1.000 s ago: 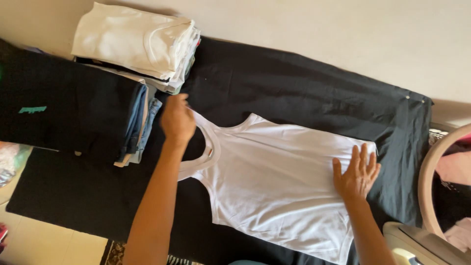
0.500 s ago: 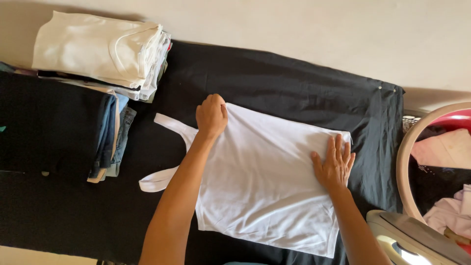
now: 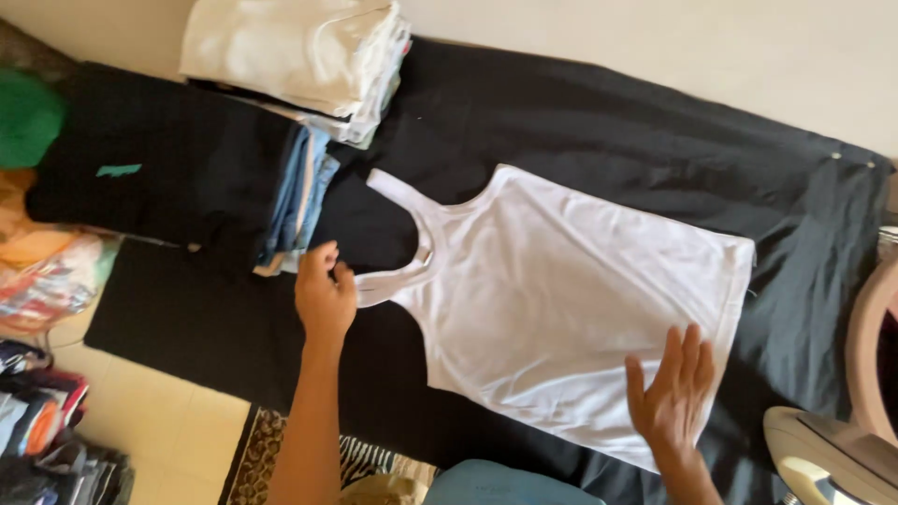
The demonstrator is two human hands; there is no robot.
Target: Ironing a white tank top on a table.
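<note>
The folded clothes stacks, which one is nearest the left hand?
The dark stack with blue layers, just above the left hand. The white folded stack sits farther up, near the wall.

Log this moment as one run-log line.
left hand: pinching strap of white vest | right hand: flat on vest hem | vest: spread on black cloth | folded stacks: beyond left hand

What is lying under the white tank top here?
The white tank top lies flat on a black cloth that shows on every side of it. Whatever is beneath the cloth is covered. The right hand presses its lower hem.
</note>
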